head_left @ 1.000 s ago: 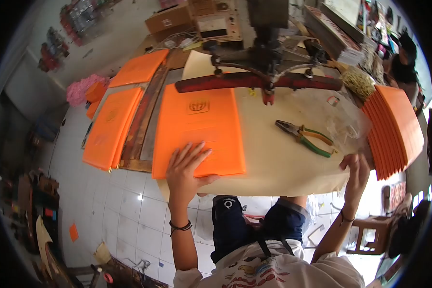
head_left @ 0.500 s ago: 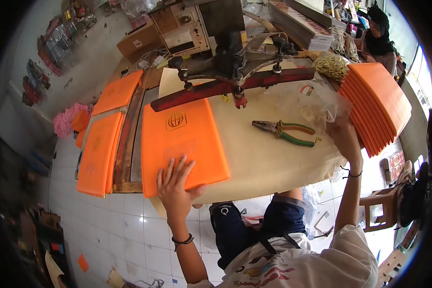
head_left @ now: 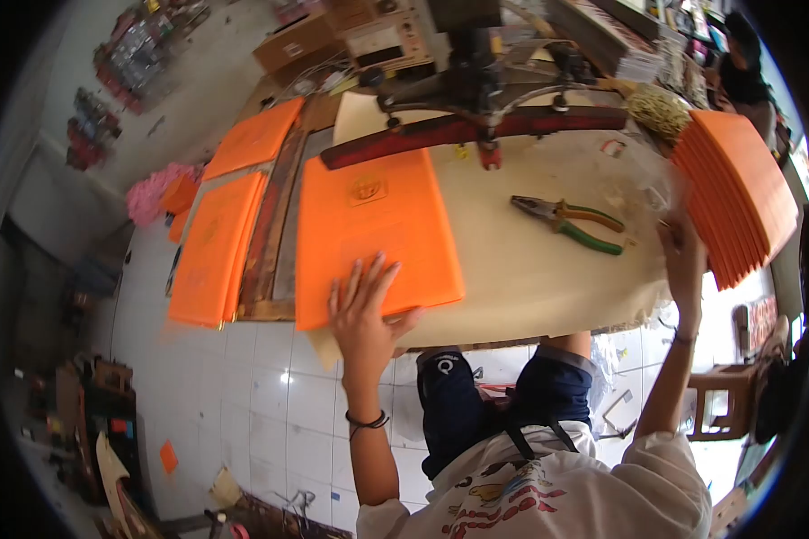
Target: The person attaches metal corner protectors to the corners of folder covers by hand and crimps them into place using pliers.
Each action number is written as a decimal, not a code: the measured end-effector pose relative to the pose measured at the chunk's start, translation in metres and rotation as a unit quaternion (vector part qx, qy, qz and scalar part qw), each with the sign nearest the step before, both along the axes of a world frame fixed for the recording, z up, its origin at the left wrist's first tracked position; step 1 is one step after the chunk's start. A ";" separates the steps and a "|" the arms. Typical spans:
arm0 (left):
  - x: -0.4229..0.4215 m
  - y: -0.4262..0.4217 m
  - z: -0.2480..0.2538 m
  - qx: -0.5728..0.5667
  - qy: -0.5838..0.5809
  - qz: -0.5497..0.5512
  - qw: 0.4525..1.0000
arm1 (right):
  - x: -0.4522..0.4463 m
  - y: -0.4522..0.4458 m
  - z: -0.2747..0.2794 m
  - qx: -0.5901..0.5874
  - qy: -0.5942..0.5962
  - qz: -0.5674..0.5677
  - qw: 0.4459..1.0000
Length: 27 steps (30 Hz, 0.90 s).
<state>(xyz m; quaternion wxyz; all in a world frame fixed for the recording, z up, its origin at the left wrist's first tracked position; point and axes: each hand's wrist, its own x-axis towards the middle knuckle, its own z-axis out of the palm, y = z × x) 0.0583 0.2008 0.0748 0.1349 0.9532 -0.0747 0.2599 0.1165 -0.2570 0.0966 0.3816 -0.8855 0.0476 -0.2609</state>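
Observation:
My left hand (head_left: pixel 365 310) lies flat with fingers spread on the lower edge of an orange folder (head_left: pixel 377 238). A small emblem is printed near the folder's top, just in front of the dark red bar (head_left: pixel 476 130) of a press. At the table's right edge, my right hand (head_left: pixel 685 241) is beside crumpled clear plastic (head_left: pixel 652 184) and a fanned stack of orange folders (head_left: pixel 737 193). Its fingers are blurred, so their grip is unclear. Between my hands, green-handled pliers (head_left: pixel 571 220) lie on the tan sheet (head_left: pixel 512 287).
More orange folders (head_left: pixel 216 247) lie at the table's left side. A bundle of yellowish strands (head_left: pixel 658 112) and stacked printed sheets (head_left: pixel 616 40) sit at the back right. Another person (head_left: pixel 746 76) is beyond them. A plastic stool (head_left: pixel 721 400) stands at lower right.
The whole view has shifted, so the table and both hands appear farther right and the table slightly higher. My left hand stays on the folder; my right hand stays by the plastic.

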 end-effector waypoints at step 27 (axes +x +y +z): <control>0.004 -0.035 -0.028 -0.029 -0.083 0.145 0.986 | 0.078 0.225 0.014 0.134 0.285 0.557 0.768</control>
